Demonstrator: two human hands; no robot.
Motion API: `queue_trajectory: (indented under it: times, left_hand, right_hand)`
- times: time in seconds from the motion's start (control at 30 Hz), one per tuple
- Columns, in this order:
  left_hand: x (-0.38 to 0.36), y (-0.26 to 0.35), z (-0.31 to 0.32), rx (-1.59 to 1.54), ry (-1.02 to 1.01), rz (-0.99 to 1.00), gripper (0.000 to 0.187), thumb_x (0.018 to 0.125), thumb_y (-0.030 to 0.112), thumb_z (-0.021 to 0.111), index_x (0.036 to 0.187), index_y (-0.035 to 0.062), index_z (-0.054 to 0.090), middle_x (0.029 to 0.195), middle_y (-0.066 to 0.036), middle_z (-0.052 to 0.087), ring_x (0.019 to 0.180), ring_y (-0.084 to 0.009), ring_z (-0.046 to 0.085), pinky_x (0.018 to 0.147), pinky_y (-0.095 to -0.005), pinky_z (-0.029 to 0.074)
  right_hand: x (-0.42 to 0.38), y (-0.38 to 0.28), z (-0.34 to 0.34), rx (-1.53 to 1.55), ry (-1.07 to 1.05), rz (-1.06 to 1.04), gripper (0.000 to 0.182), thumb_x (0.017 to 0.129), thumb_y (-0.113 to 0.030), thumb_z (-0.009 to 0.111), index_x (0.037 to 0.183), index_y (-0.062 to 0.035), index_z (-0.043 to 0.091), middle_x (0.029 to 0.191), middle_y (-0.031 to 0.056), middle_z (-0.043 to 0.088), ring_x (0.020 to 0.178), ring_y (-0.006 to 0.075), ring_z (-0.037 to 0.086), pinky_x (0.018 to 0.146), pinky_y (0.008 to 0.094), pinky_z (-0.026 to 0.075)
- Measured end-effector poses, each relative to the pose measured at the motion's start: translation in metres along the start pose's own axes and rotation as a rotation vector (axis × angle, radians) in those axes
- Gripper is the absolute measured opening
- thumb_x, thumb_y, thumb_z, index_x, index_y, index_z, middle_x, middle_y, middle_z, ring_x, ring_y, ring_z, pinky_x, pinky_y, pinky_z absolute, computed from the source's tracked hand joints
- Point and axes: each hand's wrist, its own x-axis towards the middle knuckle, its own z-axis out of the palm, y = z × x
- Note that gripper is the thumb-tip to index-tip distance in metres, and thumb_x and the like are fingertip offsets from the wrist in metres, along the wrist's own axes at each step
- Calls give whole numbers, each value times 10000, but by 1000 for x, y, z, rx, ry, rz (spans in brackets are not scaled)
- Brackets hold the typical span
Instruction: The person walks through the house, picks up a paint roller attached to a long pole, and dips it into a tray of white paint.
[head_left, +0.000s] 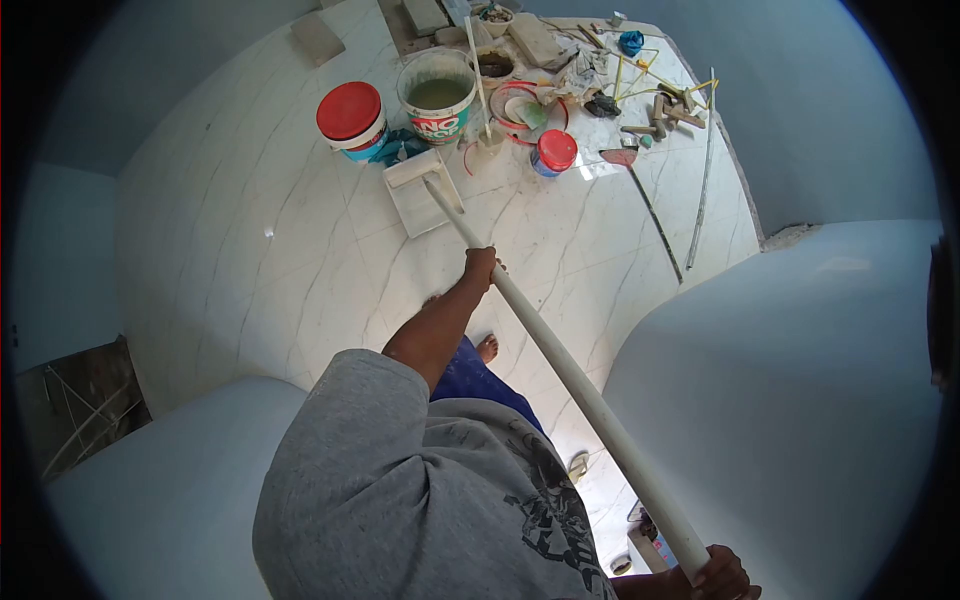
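My left hand is wrapped round the upper part of a long pale pole, my arm stretched forward. Low at the right edge of my body, my right hand grips the pole's near end. At its far end is a paint roller, lying at the top of a white paint tray on the floor. Pale paint coats the tray. Just behind it stand a big open bucket of murky liquid and a bucket with a red lid.
A small red-lidded tub stands right of the tray. Farther back lie rubble, wood scraps and a blue bundle. A long-handled scraper and a metal rod lie on the marble-look floor. Curved-looking pale walls flank me on both sides.
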Motion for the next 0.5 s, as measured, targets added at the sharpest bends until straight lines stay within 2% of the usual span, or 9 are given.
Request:
queue_trajectory:
  times: [0.1, 0.17, 0.2, 0.27, 0.3, 0.37, 0.4, 0.47, 0.5]
  left_hand:
    - [-12, 7, 5, 57, 11, 23, 297, 740, 70, 485, 977, 7, 316, 722, -144, 476, 494, -244, 522, 441, -374, 505]
    - [-17, 2, 3, 54, 42, 43, 283, 731, 68, 492, 958, -2, 339, 720, -142, 475, 500, -246, 525, 437, -372, 504]
    - [-18, 1, 2, 58, 43, 51, 283, 731, 68, 492, 958, -2, 339, 720, -142, 475, 500, -246, 525, 437, -372, 504]
    - [-26, 3, 3, 20, -19, 20, 311, 730, 75, 495, 983, -10, 336, 736, -143, 477, 513, -253, 536, 438, -370, 506]
    - [-31, 3, 5, 18, -18, 25, 311, 730, 75, 495, 983, -10, 336, 736, -143, 477, 513, -253, 536, 438, -370, 506]
    - [-35, -1, 7, 32, 5, 15, 353, 734, 80, 493, 1026, -9, 316, 758, -145, 475, 524, -254, 547, 440, -365, 508]
    - [-37, -3, 7, 30, 9, 18, 353, 734, 80, 493, 1026, -9, 316, 758, -145, 475, 524, -254, 547, 440, -365, 508]
    - [-44, -7, 11, 35, 11, -1, 377, 737, 86, 493, 1046, 0, 294, 783, -146, 473, 537, -249, 557, 445, -360, 511]
    - [-47, -8, 13, 32, 14, -3, 377, 737, 86, 493, 1046, 0, 294, 783, -146, 473, 537, -249, 557, 445, -360, 511]
  right_hand:
    - [5, -8, 4, 218, -243, 168, 165, 838, -201, 376, 890, -82, 479, 462, -45, 433, 333, 57, 400, 258, 217, 297]
    - [7, -4, 12, 137, -126, 3, 172, 840, -211, 372, 907, -87, 471, 448, -53, 427, 309, 60, 381, 235, 231, 283]
    - [12, -3, 21, 142, -126, -3, 172, 840, -211, 372, 907, -87, 471, 448, -53, 427, 309, 60, 381, 235, 231, 283]
    - [24, 2, 39, -1035, -192, 200, 179, 819, -197, 380, 920, -81, 474, 469, -43, 446, 324, 57, 390, 251, 230, 316]
    - [26, 5, 35, -1030, -193, 199, 179, 819, -197, 380, 920, -81, 474, 469, -43, 446, 324, 57, 390, 251, 230, 316]
    - [33, 17, 24, 433, -209, 25, 219, 792, -177, 387, 960, -82, 489, 522, -26, 475, 371, 62, 427, 300, 218, 350]
    - [35, 17, 29, 438, -207, 25, 219, 792, -177, 387, 960, -82, 489, 522, -26, 475, 371, 62, 427, 300, 218, 350]
    - [45, 20, 51, -957, -258, 292, 252, 774, -168, 405, 986, -88, 517, 555, -15, 504, 398, 66, 449, 357, 206, 385]
    - [47, 19, 54, -955, -258, 296, 252, 774, -168, 405, 986, -88, 517, 555, -15, 504, 398, 66, 449, 357, 206, 385]
